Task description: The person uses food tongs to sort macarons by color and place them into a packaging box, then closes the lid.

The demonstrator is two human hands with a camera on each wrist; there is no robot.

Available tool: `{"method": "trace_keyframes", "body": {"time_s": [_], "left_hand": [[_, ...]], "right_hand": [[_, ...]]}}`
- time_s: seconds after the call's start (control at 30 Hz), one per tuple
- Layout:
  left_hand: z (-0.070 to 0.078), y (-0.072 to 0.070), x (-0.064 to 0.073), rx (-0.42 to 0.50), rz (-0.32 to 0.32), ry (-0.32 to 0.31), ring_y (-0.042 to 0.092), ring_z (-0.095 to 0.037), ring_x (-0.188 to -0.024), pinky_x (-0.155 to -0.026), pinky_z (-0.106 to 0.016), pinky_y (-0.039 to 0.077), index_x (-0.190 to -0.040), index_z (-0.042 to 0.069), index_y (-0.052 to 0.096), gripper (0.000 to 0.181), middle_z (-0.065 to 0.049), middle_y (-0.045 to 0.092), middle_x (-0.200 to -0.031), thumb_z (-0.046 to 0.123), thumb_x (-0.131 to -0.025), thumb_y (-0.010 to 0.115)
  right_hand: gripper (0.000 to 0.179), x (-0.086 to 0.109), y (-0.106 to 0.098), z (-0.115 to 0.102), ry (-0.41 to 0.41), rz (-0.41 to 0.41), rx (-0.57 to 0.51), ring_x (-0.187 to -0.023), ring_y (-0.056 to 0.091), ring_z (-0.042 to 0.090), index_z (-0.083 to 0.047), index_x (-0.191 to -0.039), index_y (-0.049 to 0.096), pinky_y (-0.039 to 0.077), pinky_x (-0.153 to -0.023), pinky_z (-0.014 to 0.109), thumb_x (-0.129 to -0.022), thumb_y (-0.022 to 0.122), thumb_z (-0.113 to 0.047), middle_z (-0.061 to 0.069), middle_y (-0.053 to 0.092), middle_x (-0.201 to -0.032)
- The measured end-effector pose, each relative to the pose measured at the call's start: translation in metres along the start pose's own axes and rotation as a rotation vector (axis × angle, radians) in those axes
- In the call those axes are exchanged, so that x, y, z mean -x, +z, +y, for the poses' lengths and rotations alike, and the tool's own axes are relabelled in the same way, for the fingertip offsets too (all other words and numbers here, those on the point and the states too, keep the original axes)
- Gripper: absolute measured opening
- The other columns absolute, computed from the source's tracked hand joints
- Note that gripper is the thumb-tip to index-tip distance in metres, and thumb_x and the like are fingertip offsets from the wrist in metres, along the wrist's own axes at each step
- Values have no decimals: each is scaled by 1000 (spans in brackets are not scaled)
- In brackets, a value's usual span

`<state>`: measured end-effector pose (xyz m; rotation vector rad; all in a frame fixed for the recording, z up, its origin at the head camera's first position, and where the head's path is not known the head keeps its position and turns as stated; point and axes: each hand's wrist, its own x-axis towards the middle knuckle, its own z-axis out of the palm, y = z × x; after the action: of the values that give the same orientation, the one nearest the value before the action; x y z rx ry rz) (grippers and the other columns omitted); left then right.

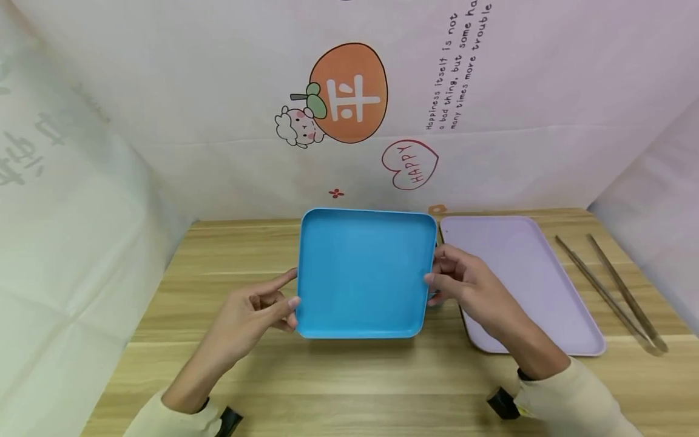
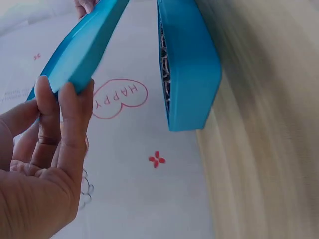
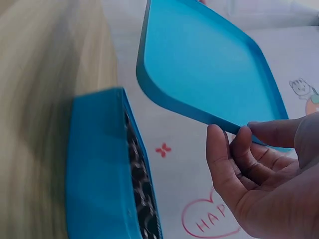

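Both hands hold a blue rectangular lid (image 1: 364, 273) by its two short sides, its shallow inner face turned up toward the head camera. My left hand (image 1: 246, 321) pinches the left edge between thumb and fingers. On the opposite edge, my right hand (image 1: 477, 294) grips with the thumb on the rim and the fingers beneath. Below the lid, and apart from it, stands a matching blue box (image 2: 195, 74) on the table; the lid hides most of it from the head view. Dark, pale-edged contents (image 3: 139, 184) show inside the box, too little to name.
A flat lilac tray (image 1: 524, 279) lies on the wooden table (image 1: 355, 388) beside my right hand. Farther right is a pair of long metal tongs (image 1: 617, 291), spread apart. A printed white cloth (image 1: 218, 121) hangs along the table's back edge.
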<state>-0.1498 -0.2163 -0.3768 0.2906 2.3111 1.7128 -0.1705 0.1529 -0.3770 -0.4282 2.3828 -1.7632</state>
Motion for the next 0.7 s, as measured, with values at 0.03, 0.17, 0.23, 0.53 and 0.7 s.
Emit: {"method": "trace_keyframes", "body": {"time_s": [0.03, 0.17, 0.23, 0.53, 0.7], "left_hand": [[3, 2, -3, -5, 3, 6, 77, -26, -78, -83, -34, 63, -154, 10, 53, 57, -13, 73, -82, 25, -102, 71], [13, 8, -17, -34, 24, 35, 79, -25, -81, -89, -34, 62, -148, 10, 60, 49, -12, 77, -83, 26, -103, 70], [16, 11, -23, -52, 37, 41, 80, -23, -87, -94, -37, 61, -145, 11, 63, 47, -11, 79, -84, 28, -102, 71], [26, 21, -48, -100, 92, 106, 68, -17, -128, -111, -51, 50, -131, 22, 76, 35, 1, 83, -99, 39, -101, 71], [26, 26, -62, -92, 99, 122, 75, -14, -113, -103, -42, 56, -137, 33, 72, 37, 6, 78, -123, 37, -99, 73]], "right_hand": [[16, 1, -3, -1, -6, 14, 13, -84, 73, 23, 5, -118, 56, 63, -77, 40, -106, 58, -6, 20, 67, -97], [11, 2, -12, -2, -23, 93, 97, -83, 74, 22, 2, -112, 59, 62, -78, 36, -106, 59, -8, 17, 70, -93], [10, 2, -15, -3, -31, 132, 146, -82, 73, 22, 0, -112, 61, 62, -78, 34, -107, 59, -9, 16, 70, -91], [30, -4, -22, 4, -132, 297, 322, -90, 73, 15, -7, -136, 64, 59, -75, 22, -107, 57, -7, 16, 74, -108], [29, -10, -28, 11, -219, 318, 326, -95, 69, 3, -5, -131, 68, 58, -76, 16, -105, 56, 0, 16, 72, -117]]}}
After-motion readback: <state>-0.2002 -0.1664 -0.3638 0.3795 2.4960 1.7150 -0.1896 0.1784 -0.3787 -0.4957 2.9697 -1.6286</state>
